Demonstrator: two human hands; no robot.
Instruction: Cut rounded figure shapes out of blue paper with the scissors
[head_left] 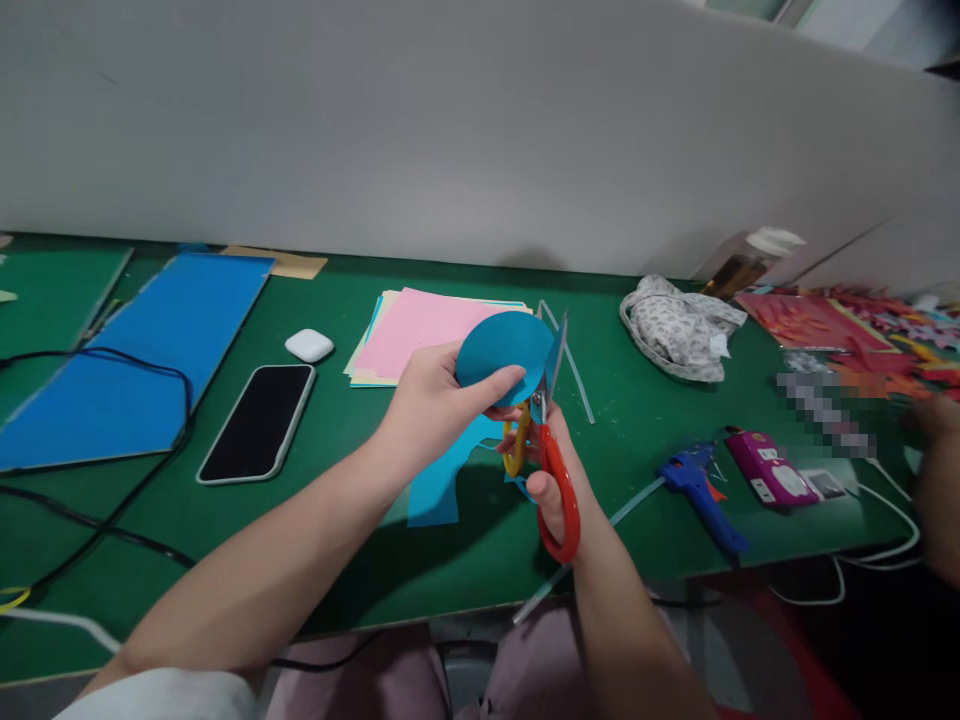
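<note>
So the left hand point(442, 395) has its fingers clamped on a round blue paper disc point(504, 350), thumb on top, held up over the green surface point(337, 560). The right hand point(562, 470) has the scissors point(559, 490), 1 handle loop red and 1 yellow, thumb in the red loop and fingers around the yellow one. The blades are spread and sit right at the disc's right edge. Below the hands there's a blue paper offcut point(439, 490) lying flat, and just behind them a stack of colored paper point(435, 330) with a pink sheet on top. Off to the left: a phone point(256, 424), a white earbud case point(309, 346) near its top end, and a big blue board point(142, 360) with a black cable point(187, 400) running over it. Over on the right there's a blue hot glue gun point(705, 495) with a clear glue stick in its back end, a magenta packet point(772, 470) beside it, and a bunched patterned cloth point(679, 325) near a white-capped bottle point(750, 262).
</note>
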